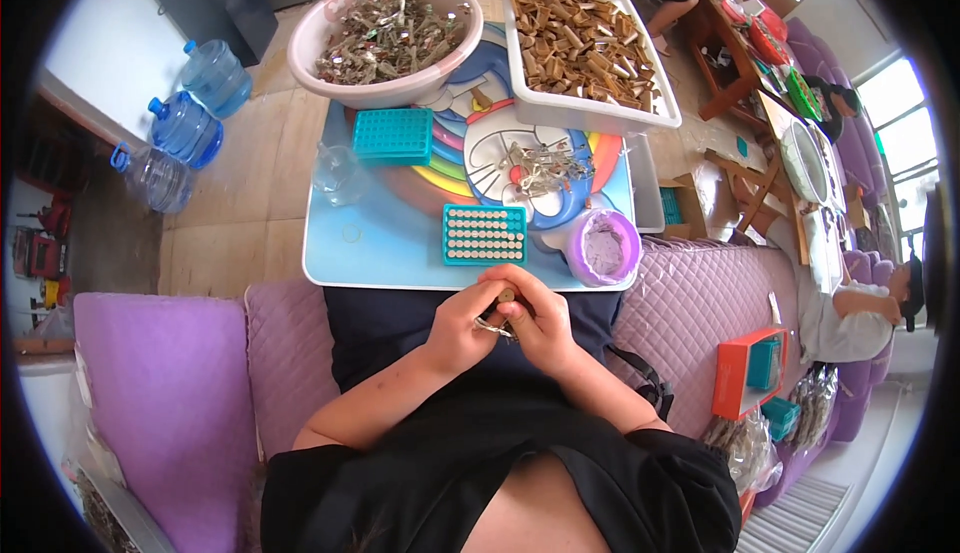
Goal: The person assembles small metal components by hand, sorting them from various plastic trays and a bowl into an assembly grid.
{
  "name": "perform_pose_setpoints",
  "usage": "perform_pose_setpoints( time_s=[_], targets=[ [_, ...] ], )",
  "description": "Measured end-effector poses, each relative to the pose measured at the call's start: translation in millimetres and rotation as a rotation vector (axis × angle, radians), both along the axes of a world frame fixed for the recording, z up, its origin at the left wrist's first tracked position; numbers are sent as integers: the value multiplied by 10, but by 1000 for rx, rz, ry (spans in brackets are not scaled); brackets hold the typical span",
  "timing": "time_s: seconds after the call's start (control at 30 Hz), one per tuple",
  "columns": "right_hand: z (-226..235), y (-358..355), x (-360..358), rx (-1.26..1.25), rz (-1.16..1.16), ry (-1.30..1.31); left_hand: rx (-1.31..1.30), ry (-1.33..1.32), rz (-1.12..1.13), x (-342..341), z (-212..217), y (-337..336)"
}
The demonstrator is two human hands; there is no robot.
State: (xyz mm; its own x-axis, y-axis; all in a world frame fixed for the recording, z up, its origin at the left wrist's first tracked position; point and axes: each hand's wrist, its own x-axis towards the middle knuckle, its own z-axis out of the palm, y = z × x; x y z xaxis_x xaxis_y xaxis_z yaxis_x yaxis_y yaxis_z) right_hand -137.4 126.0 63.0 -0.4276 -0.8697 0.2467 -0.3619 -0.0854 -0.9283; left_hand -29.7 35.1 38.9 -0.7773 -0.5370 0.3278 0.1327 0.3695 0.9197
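- My left hand (462, 328) and right hand (542, 325) meet above my lap, both curled narrow, fingertips drawn together around one small brown piece (507, 296).
- That piece sits between the two hands, its round end facing up; its long axis seems to point roughly toward my eyes, though my fingers cover too much to be sure.
- A silvery strand (490, 329) shows just below it, against my left fingers.
- The teal tray (485, 263) filled with rows of pale round pieces (485, 235) lies straight ahead, slightly left of where my hands meet, near the table's front edge. Its long side runs left to right; neither hand is clearly nearer to it.
- The purple tub (634, 255) (something pale and powdery lines it) stands right of that tray, nearer my right hand.
- Farther out on the blue table (400, 253) lie a loose silvery heap (545, 169) and a second teal tray (392, 137), with the pink basin (304, 43) and the white bin (560, 113) of brown pieces (580, 38) beyond.
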Motion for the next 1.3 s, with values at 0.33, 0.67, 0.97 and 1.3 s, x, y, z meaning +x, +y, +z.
perform_pose_setpoints(
  time_s=[0.33,0.67,0.97,1.3],
  targets=[
    [-77,324,-1271,480,-400,514,215,-190,-285,97,62,-179],
    [-707,238,-1454,791,-367,695,779,-233,-499,140,-71,-112],
    [-683,122,-1442,943,-334,705,750,-187,-436,73,-117,-101],
    [-641,81,-1393,988,-389,735,841,-188,-410,77,-153,-128]
  ],
)
